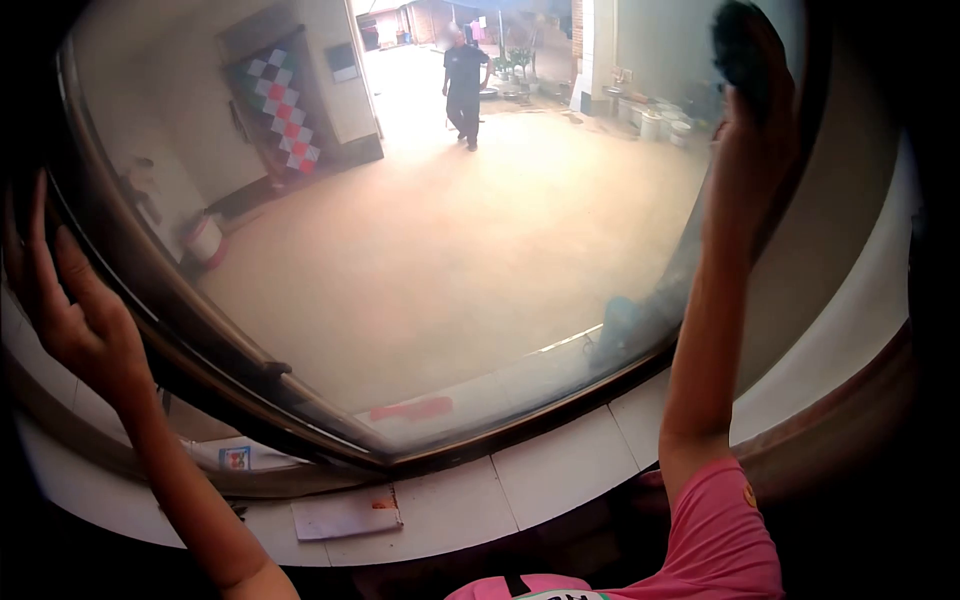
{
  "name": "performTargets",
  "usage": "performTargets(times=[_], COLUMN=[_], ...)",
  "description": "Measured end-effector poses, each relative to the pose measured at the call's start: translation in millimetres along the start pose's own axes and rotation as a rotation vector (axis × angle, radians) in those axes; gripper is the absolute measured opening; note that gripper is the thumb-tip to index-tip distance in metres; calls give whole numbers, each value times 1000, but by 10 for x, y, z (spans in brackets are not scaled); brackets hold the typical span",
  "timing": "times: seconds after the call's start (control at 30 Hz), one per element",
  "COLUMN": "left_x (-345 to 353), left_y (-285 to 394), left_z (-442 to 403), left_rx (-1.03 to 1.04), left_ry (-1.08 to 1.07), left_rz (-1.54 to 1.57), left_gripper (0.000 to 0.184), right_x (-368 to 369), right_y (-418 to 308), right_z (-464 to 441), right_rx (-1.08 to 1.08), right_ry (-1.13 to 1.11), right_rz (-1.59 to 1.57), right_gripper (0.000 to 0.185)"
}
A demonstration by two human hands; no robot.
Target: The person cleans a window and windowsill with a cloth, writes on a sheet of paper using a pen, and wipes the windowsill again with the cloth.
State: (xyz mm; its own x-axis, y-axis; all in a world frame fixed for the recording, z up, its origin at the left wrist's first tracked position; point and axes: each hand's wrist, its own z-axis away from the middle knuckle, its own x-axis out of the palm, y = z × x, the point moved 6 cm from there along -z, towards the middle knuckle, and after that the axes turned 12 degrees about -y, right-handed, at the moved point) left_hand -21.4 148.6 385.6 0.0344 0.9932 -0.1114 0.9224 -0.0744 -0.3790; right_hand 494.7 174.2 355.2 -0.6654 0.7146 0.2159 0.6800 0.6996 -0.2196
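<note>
A large glass pane (450, 290) in a dark frame fills the middle of the view. My right hand (760, 130) is raised at the upper right against the glass, closed round a dark green scrubbing pad (740, 45). My left hand (70, 290) is up at the far left beside the dark window frame (180, 320), fingers stretched and apart, holding nothing visible. Some fingertips fade into the dark edge of the view.
Below the pane runs a white tiled sill (460, 505) with a flat white piece (345, 513) on it. Through the glass, a person (465, 85) in dark clothes stands in a yard, with a patterned door curtain (283, 110), a bucket (205, 240) and white containers (650, 125).
</note>
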Motion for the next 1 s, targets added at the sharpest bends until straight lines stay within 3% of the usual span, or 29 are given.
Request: performTargets(times=[0.07, 0.13, 0.23, 0.27, 0.43, 0.57, 0.67, 0.77, 0.87, 1.0], left_x=[0, 3, -51, -57, -29, -161, 14, 132, 55, -158], left_y=[13, 27, 164, 201, 221, 261, 186, 199, 73, -54], left_z=[32, 40, -105, -80, -49, -56, 1, 43, 21, 119], left_rx=[29, 26, 28, -24, -27, 3, 23, 57, 62, 20], left_ry=[12, -72, 108, 87, 112, 151, 174, 208, 210, 73], left_rz=[-82, -54, -14, 69, 146, 116, 138, 184, 306, 610], left_gripper=[38, 41, 42, 42, 41, 39, 38, 38, 40, 42], right_x=[514, 941, 1097, 1105, 1355, 1361, 1600, 1717, 1670, 1856], right_y=[-558, -1130, -1714, -1629, -1625, -1735, -1852, -1922, -2150, -2236], right_z=[275, 1095, 2296, 2399, 1410, 49, 52, 1058, 2597, 2048], right_rx=[-190, -319, -587, -642, -701, -717, -656, -495, -536, -542], right_ry=[-174, -516, -1006, -878, -752, -432, -290, -497, -802, -764], right_rz=[-39, 88, 199, 200, 296, -5, 0, 176, 218, 229], right_gripper=[45, 44, 46, 38, 44, 51, 48, 50, 41, 46])
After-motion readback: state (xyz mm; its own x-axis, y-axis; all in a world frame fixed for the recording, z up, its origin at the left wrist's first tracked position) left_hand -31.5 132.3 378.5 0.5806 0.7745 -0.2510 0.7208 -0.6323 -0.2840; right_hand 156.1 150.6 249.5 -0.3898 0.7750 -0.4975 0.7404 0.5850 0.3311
